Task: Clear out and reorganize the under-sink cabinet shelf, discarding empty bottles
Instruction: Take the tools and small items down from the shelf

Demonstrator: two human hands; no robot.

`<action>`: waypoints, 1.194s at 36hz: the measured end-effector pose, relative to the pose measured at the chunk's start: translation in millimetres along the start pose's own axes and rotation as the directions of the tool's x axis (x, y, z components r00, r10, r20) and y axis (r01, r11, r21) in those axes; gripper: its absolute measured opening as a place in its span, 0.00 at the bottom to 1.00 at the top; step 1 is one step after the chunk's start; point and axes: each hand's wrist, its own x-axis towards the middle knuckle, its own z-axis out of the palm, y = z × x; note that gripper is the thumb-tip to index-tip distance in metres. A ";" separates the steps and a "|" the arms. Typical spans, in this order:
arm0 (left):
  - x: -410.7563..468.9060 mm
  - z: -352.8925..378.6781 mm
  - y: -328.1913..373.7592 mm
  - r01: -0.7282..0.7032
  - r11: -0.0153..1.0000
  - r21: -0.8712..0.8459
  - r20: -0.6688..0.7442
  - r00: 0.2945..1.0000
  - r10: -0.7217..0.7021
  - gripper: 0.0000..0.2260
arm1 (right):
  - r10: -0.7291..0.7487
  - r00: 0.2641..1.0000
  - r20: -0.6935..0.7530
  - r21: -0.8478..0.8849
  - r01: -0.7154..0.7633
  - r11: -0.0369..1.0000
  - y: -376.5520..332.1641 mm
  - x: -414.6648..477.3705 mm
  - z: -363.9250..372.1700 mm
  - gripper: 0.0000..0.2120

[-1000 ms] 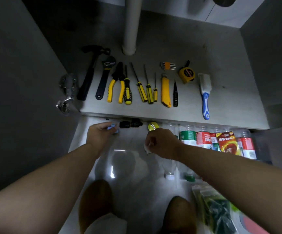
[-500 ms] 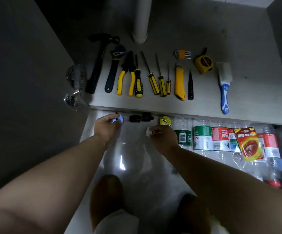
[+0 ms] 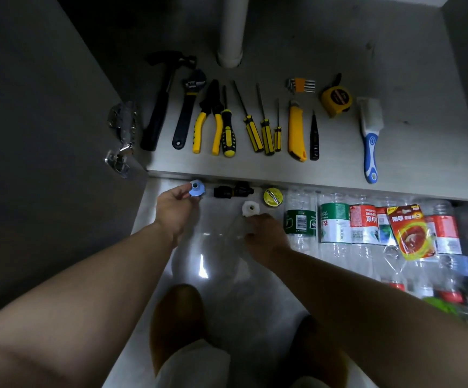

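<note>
While left hand (image 3: 175, 208) pinches blue fitting (image 3: 196, 188) at fingertips just below shelf (image 3: 255, 172) front edge, right hand (image 3: 266, 233) curls fingers against white fitting (image 3: 250, 208); grip unclear. Bottles (image 3: 335, 219) lie in row on floor (image 3: 227, 289) under shelf's front edge, right side. Tools (image 3: 296, 130) lined on shelf.

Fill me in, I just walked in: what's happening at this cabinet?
A person crouches at the open cabinet. Their left grip pinches a blue fitting by the shelf edge; the right grip holds a white piece. Tools lie in a row on the shelf, labelled bottles on the floor beside.
</note>
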 end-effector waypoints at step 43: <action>-39.7 128.1 98.0 -0.667 0.690 0.281 0.512 0.713 0.480 0.07 | -0.208 0.950 -0.234 -0.342 0.119 0.932 17.4 138.7 -243.6 0.35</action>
